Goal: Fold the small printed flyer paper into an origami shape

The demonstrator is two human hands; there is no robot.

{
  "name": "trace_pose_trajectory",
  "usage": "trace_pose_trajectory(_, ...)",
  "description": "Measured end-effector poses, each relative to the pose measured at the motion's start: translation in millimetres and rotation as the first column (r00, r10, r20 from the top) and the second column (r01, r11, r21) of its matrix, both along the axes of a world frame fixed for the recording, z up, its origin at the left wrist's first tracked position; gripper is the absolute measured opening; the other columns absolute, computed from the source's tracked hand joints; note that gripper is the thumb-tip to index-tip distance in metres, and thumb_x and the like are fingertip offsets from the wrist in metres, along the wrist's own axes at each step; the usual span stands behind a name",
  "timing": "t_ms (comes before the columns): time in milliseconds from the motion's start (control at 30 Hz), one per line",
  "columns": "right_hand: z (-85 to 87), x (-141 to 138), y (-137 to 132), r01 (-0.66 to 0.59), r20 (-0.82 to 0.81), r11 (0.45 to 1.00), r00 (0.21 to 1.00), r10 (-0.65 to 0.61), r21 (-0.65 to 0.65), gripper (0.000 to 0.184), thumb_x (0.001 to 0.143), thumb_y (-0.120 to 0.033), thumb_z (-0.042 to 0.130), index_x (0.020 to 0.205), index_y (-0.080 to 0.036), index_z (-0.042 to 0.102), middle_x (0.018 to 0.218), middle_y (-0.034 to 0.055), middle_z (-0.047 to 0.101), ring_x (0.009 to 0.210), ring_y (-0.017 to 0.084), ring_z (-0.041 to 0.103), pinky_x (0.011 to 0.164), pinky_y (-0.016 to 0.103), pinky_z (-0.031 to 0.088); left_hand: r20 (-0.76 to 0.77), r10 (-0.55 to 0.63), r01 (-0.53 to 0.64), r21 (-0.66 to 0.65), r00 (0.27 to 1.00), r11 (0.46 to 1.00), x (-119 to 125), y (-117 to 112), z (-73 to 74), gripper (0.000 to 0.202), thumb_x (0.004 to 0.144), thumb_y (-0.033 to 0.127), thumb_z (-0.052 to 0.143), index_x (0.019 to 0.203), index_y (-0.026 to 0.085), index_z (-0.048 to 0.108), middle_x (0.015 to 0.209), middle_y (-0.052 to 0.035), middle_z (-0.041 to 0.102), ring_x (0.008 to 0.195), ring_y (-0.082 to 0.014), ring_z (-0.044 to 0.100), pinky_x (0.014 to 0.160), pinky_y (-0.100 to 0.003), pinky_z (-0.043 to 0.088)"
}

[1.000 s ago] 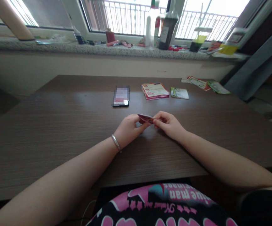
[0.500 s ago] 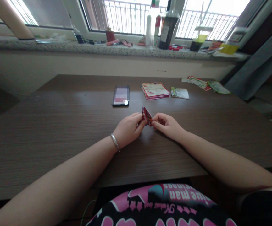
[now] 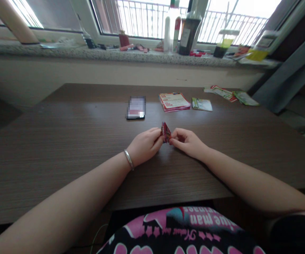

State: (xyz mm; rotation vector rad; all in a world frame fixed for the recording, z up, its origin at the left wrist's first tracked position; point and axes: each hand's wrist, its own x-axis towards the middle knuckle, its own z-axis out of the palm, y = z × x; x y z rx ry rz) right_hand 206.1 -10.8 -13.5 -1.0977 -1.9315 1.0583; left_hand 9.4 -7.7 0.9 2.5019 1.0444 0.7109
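Between my two hands, just above the table, is a small folded piece of printed paper, mostly red and dark, standing up with a pointed top. My left hand grips its left side with thumb and fingers; a silver bangle is on that wrist. At its right edge, my right hand pinches the paper between thumb and forefinger, the other fingers curled. The folds on the far side are hidden by my fingers.
Beyond my hands lie a phone, a stack of printed sheets, a smaller stack of cards and colourful strips on the brown table. Bottles and small items stand on the stone windowsill.
The folded paper has shifted slightly to the right and turned a little, looking narrower. My left hand has moved slightly right with it; both hands keep hold.
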Motion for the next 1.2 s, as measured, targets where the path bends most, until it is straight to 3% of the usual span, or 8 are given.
trace_pose_trajectory(233, -1.2, 0.2, 0.8, 0.001, 0.020, 1.000, 1.000, -0.001, 0.016, 0.019, 0.080, -0.035, 0.059, 0.073, -0.017, 0.054, 0.060, -0.0038, 0.049, 0.054, 0.009, 0.040, 0.052, 0.023, 0.032, -0.003, 0.027, -0.027, 0.017, 1.000, 0.999, -2.7, 0.2, -0.4, 0.022, 0.090, 0.032, 0.045, 0.088, 0.016, 0.060, 0.084, -0.0042, 0.060, 0.077, -0.0159, 0.055, 0.070, -0.028, 0.044)
trace_pose_trajectory(400, -1.4, -0.6, 0.8, 0.016, 0.057, 0.999, 0.998, -0.018, 0.031, 0.019, 0.080, -0.034, 0.059, 0.071, -0.017, 0.055, 0.058, -0.0045, 0.047, 0.053, 0.009, 0.040, 0.052, 0.022, 0.032, -0.035, 0.035, -0.033, 0.045, 0.999, 0.998, -2.2, -0.8, -0.7, 0.023, 0.092, 0.029, 0.040, 0.091, 0.016, 0.060, 0.088, -0.0048, 0.060, 0.080, -0.0161, 0.056, 0.073, -0.028, 0.044)
trace_pose_trajectory(567, 0.7, -1.0, 0.3, 0.045, 0.075, 0.996, 0.996, -0.051, 0.078, 0.017, 0.079, -0.034, 0.060, 0.084, -0.018, 0.060, 0.066, -0.0026, 0.054, 0.057, 0.010, 0.045, 0.055, 0.023, 0.038, -0.040, 0.032, -0.030, 0.052, 0.999, 0.998, -0.9, -1.5, 1.8, 0.025, 0.093, 0.027, 0.037, 0.088, 0.016, 0.059, 0.086, -0.0048, 0.058, 0.079, -0.0160, 0.056, 0.073, -0.028, 0.044)
trace_pose_trajectory(800, 3.7, -1.9, -1.1, 0.079, -0.031, 0.989, 0.997, -0.076, 0.128, 0.019, 0.077, -0.029, 0.063, 0.093, -0.019, 0.057, 0.077, -0.0008, 0.059, 0.061, 0.010, 0.052, 0.059, 0.025, 0.044, -0.038, 0.014, -0.013, 0.023, 0.999, 1.000, -0.5, -1.4, 0.1, 0.022, 0.093, 0.027, 0.039, 0.090, 0.017, 0.059, 0.088, -0.0045, 0.059, 0.080, -0.0154, 0.057, 0.074, -0.027, 0.045)
trace_pose_trajectory(1067, 5.1, 0.3, -4.6, 0.056, 0.056, 0.926, 0.995, -0.083, 0.373, 0.011, 0.078, -0.025, 0.064, 0.086, -0.020, 0.058, 0.078, -0.0001, 0.055, 0.067, 0.011, 0.052, 0.064, 0.026, 0.046, 0.016, 0.018, -0.018, -0.022, 1.000, 1.000, -1.0, 3.4, -5.4, 0.016, 0.087, 0.027, 0.051, 0.078, 0.016, 0.059, 0.079, -0.0024, 0.056, 0.071, -0.0133, 0.052, 0.064, -0.025, 0.042)
trace_pose_trajectory(1200, 6.6, 1.7, -5.8, 0.026, 0.122, 0.903, 0.989, -0.086, 0.428, 0.010, 0.079, -0.025, 0.063, 0.087, -0.021, 0.059, 0.076, 0.0003, 0.056, 0.069, 0.013, 0.052, 0.065, 0.027, 0.045, 0.088, -0.013, 0.019, -0.060, 0.996, 0.998, -0.6, 3.9, -6.5, 0.013, 0.086, 0.025, 0.053, 0.079, 0.016, 0.060, 0.078, -0.0018, 0.057, 0.073, -0.0132, 0.054, 0.067, -0.025, 0.043)
